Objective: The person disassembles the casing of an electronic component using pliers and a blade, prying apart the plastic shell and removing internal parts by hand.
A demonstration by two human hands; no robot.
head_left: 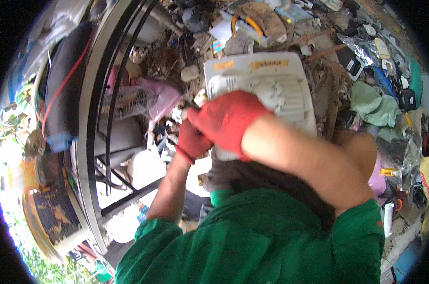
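- You have the pale grey-white plastic panel (290, 102) in front of you, in the upper middle of the head view; your red-gloved hands are over its near left part.
- The panel's labelled edge points away from you; its right side slants slightly outward as it comes toward you; its ribs run roughly left to right.
- Its visible part is nearly as broad as it is deep; your hands and right forearm cover the near end, so you cannot tell its long axis for certain.
- Two yellow labels, one short (224, 65) and one longer (271, 64), sit along the far edge; both carry dark print; smaller dark print shows on the panel's left part.
- At the far right, a pale yellow package (428, 184) bears red lettering that runs up its side.
- Your right hand (233, 118) reaches in from the right, fingers bent inward; blur hides its grip, so you cannot tell whether it holds anything.
- Your left hand (194, 141) is just beside it, lower and to the left, the two gloves overlapping in view; you cannot tell its grip either.
- Beyond the panel lies a tool with orange handles (254, 26); a crumpled green cloth (373, 105) lies to the right; a pink plastic bag (161, 94) lies to the left.
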